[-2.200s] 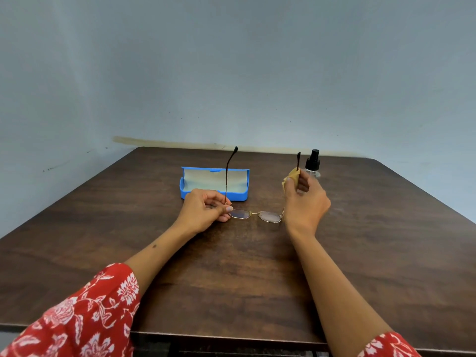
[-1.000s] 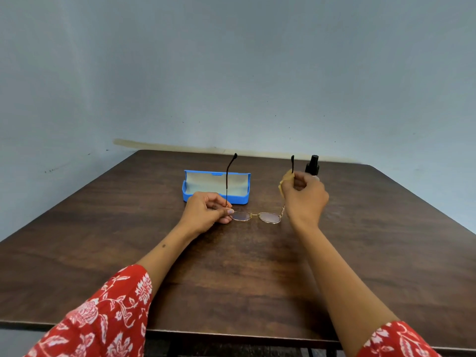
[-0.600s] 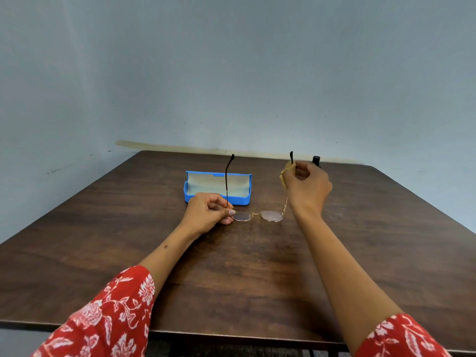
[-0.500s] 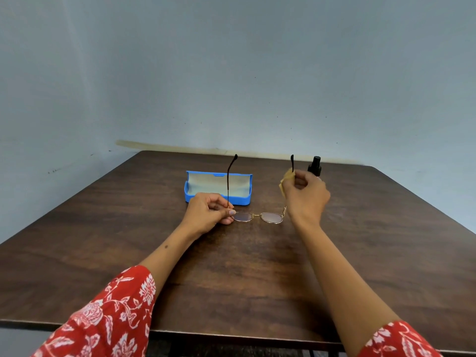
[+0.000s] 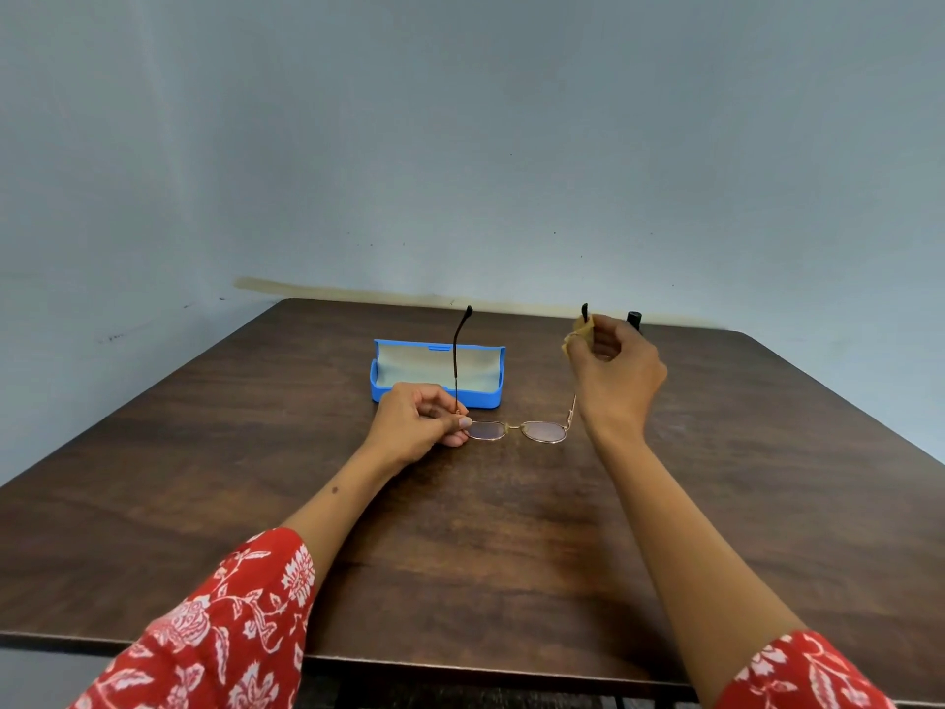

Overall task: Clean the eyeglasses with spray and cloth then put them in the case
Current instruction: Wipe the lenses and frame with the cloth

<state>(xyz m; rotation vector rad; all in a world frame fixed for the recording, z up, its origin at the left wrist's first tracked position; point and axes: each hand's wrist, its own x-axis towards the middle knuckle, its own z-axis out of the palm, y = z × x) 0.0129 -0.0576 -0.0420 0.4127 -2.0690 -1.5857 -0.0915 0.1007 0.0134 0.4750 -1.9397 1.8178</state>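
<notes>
Higher along the temple arm than before, the right hand pinches a small yellow cloth round it. Thin gold-rimmed eyeglasses rest lenses-down on the dark wooden table, their left hinge pinched by the left hand. An open blue plastic case lies just beyond.

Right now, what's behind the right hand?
Behind the right hand, only the black cap of the spray bottle shows; its body is covered. The hand pinches a yellow cloth round the eyeglasses temple, whose tip pokes above.
</notes>
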